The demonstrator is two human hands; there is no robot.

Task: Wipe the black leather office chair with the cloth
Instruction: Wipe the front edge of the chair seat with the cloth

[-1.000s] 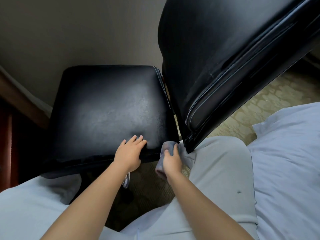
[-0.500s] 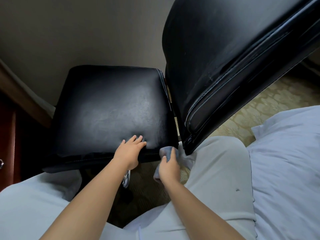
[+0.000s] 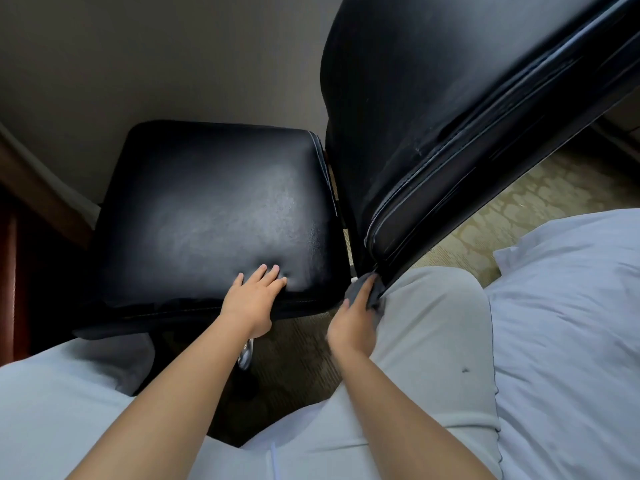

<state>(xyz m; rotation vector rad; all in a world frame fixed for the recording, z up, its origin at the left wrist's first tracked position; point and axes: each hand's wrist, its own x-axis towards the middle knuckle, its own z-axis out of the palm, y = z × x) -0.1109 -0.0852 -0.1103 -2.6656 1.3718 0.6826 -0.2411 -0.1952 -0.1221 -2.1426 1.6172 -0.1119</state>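
Pressing flat on the near edge of the chair (image 3: 214,216) seat, the left hand (image 3: 251,301) lies with fingers straight and spread, holding nothing. The right hand (image 3: 351,323) grips a grey cloth (image 3: 375,299), bunched under its fingers, and holds it against the bottom corner of the chair's backrest, just beside the seat's right edge. The person's pale trousers (image 3: 433,341) sit below, with a white pillow (image 3: 571,323) to the right on patterned carpet (image 3: 519,206).
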